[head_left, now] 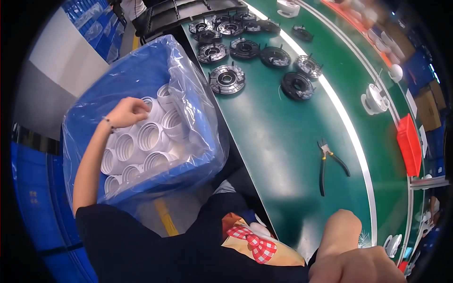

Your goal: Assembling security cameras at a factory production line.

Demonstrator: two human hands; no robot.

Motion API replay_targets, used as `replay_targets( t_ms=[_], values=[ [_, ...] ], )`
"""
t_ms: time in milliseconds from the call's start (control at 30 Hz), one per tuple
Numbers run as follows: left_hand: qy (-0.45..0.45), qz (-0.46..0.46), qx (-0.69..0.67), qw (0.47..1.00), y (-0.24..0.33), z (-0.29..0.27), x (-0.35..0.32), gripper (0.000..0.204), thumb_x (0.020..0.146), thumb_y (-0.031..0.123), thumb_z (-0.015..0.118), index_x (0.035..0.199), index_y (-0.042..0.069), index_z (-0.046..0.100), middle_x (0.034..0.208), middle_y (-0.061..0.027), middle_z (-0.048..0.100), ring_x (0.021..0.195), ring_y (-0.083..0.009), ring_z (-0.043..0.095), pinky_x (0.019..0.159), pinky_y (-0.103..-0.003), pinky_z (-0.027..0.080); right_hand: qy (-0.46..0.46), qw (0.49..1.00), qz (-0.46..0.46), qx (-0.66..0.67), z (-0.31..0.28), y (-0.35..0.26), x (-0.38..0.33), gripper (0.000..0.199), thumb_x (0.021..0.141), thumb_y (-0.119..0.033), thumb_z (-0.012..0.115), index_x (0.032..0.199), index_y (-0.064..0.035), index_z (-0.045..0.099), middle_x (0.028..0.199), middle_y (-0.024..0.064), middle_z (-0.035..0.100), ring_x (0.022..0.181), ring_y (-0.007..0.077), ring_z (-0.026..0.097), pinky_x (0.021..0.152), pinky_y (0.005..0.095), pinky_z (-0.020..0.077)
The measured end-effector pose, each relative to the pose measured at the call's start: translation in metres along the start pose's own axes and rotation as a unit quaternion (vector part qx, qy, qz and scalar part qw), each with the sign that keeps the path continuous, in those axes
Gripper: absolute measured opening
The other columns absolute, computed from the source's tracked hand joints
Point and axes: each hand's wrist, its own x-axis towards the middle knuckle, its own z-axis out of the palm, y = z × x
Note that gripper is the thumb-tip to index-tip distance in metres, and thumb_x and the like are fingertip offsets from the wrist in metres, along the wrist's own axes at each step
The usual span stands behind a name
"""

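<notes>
Blue plastic crate w/ clear liner sits left of green conveyor belt; white ribbed plastic cylinders inside. Black round plastic discs on belt's far end, black-handled pliers nearer, right.

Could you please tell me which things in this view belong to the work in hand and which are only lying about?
In hand:
left hand, reaching among the white ribbed plastic cups
blue plastic crate with clear liner bag holding them

Lying about:
black-handled pliers on the green belt
round black slotted discs
red plastic bin
right hand, resting near the belt's edge
</notes>
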Motion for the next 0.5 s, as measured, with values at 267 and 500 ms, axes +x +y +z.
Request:
replay_targets(
  t_ms=[267, 500],
  values=[
    [-0.166, 0.018, 0.313, 0.935, -0.044, 0.141, 0.092, 0.052, 0.059, 0.040, 0.068, 0.091, -0.001, 0.061, 0.088, -0.0204, 0.061, 0.085, -0.0304, 0.059, 0.076, -0.037, 0.047, 0.133, 0.960, -0.012, 0.248, 0.033, -0.004, 0.005, 0.018, 0.082, -0.009, 0.041, 0.064, -0.0044, 0.040, 0.059, 0.0048, 0.046, 0.043, 0.0144, 0.036, 0.040, 0.0262, 0.0356],
    [-0.208, 0.099, 0.449, 0.864, -0.204, 0.285, 0.098, 0.045, 0.067, 0.046, 0.057, 0.088, 0.007, 0.066, 0.090, -0.0153, 0.062, 0.083, -0.0283, 0.060, 0.076, -0.035, 0.045, -0.252, 0.854, -0.365, 0.271, -0.068, 0.112, 0.098, 0.011, 0.081, -0.017, 0.058, 0.075, -0.0142, 0.049, 0.075, 0.0002, 0.053, 0.090, 0.0200, 0.046, 0.071, 0.0399, 0.0468]
  ],
)
